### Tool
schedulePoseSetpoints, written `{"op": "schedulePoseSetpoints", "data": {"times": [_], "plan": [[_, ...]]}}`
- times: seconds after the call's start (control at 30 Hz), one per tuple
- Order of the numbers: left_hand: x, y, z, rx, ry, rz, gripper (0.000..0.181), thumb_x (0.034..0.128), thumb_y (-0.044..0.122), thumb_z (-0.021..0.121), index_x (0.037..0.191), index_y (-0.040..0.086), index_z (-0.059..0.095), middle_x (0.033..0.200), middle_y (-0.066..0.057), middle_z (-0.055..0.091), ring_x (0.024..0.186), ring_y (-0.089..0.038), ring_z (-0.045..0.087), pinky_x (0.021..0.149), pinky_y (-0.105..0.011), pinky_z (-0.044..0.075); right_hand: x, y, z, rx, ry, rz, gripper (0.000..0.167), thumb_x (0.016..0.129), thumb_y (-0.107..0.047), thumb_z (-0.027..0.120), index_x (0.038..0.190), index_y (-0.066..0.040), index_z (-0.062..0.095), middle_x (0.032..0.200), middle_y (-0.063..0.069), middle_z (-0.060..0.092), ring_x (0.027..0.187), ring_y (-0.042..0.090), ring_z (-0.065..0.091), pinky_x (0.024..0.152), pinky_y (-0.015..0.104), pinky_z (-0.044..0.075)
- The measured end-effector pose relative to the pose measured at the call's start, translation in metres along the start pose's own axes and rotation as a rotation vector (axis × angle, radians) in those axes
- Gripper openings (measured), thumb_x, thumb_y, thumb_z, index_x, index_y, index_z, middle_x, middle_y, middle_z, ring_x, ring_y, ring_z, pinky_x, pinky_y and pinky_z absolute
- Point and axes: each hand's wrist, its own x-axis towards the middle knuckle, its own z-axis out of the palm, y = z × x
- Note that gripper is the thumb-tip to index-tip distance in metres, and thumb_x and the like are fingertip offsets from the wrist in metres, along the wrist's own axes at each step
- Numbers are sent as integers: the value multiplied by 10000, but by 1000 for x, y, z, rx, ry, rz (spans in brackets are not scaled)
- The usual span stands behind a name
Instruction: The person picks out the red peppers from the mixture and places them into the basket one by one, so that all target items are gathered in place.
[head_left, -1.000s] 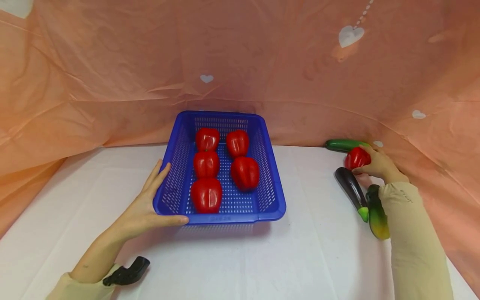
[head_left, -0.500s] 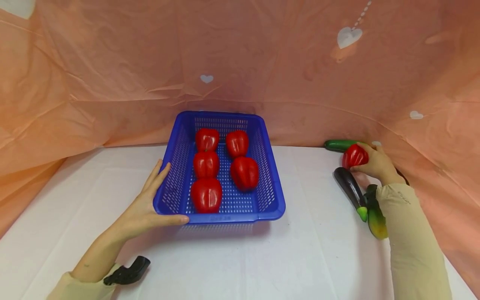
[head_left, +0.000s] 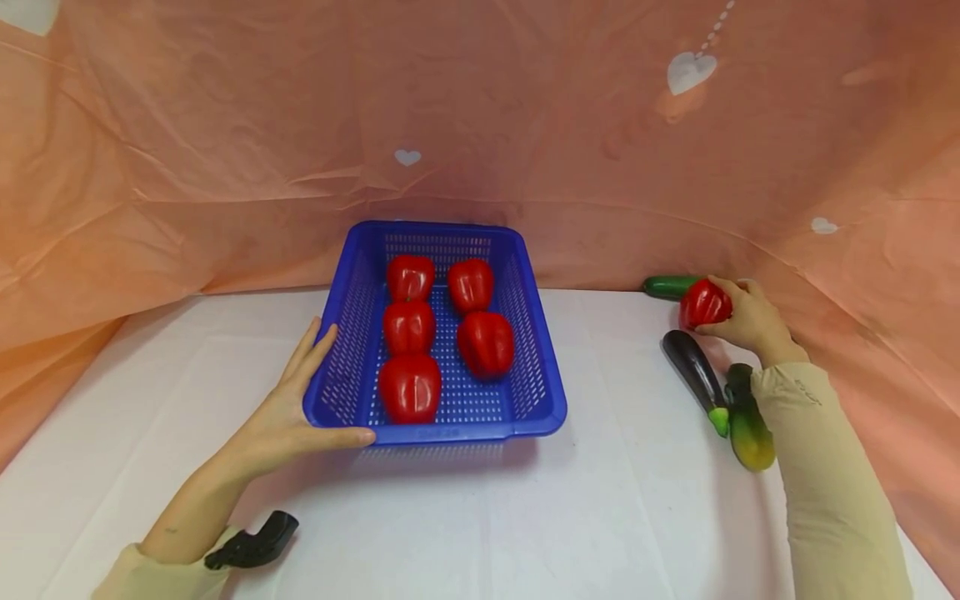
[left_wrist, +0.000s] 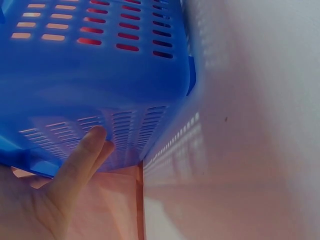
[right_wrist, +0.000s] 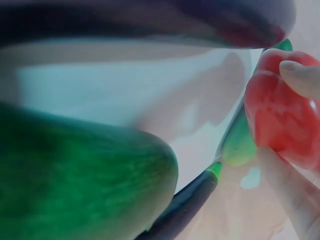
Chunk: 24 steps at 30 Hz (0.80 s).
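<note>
My left hand (head_left: 279, 423) is at the near left corner of a blue plastic basket (head_left: 553, 392), its straight fingers along the left side and its thumb on the front rim. In the left wrist view, fingers (left_wrist: 80, 162) touch the slotted wall. Several red bell peppers (head_left: 410, 387) lie inside the basket. Far to the right, my right hand (head_left: 750, 321) grips another red bell pepper (head_left: 703, 304) between thumb and fingers. Next to it are a green cucumber (head_left: 670, 287), a dark eggplant (head_left: 693, 375) and a green-yellow zucchini-like vegetable (head_left: 752, 433).
A white cloth (head_left: 480, 517) covers the table. An orange sheet with white hearts (head_left: 480, 108) hangs along the back and sides. In the right wrist view, a second dark eggplant (right_wrist: 187, 207) with a green tip lies beyond the nearer vegetables.
The right hand has moved slightly left and up in the view with its bell pepper, which now stands farther from the eggplant. The left hand has stayed at the basket corner.
</note>
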Motion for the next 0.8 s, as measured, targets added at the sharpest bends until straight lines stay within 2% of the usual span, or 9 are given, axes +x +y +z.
{"op": "schedulePoseSetpoints", "data": {"times": [0.33, 0.8], "plan": [[1, -1, 1, 6, -5, 2, 1238, 643, 277, 876, 1555, 257, 38, 1616, 8, -135, 1460, -431, -55, 1016, -780, 115, -6, -5, -2, -13, -4, -26, 920, 761, -135, 786, 1493, -11, 244, 1369, 384, 220, 1188, 588, 270, 845, 683, 461], [0, 0, 0, 11, -4, 0, 1234, 652, 276, 868, 1555, 259, 26, 1614, -10, -148, 1455, -446, -63, 1010, -786, 113, -13, -17, -3, -31, 45, -87, 898, 752, -121, 789, 1490, -40, 285, 1399, 334, 240, 1203, 538, 309, 860, 663, 468]]}}
